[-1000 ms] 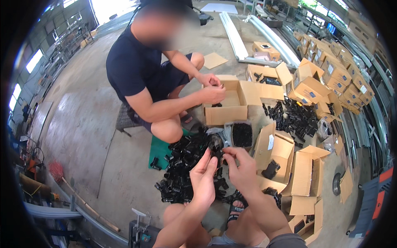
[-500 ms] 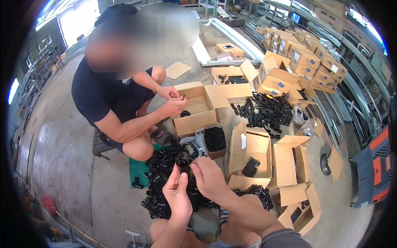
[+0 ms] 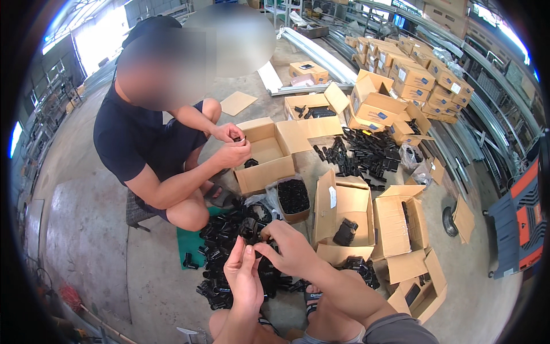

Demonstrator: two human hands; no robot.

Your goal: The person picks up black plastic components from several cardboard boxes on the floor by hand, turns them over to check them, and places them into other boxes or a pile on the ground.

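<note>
The left hand's (image 3: 247,282) fingers pinch a black part (image 3: 248,227); the right hand's (image 3: 290,247) grip beside it I can't tell. It looks like close two-handed work, next needing steadiness.

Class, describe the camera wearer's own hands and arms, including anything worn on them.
The left hand and right hand are ungloved, and no watch or bracelet shows. A plain, dark grey sleeve covers part of the right arm near the lower edge; no left sleeve is visible.
</note>
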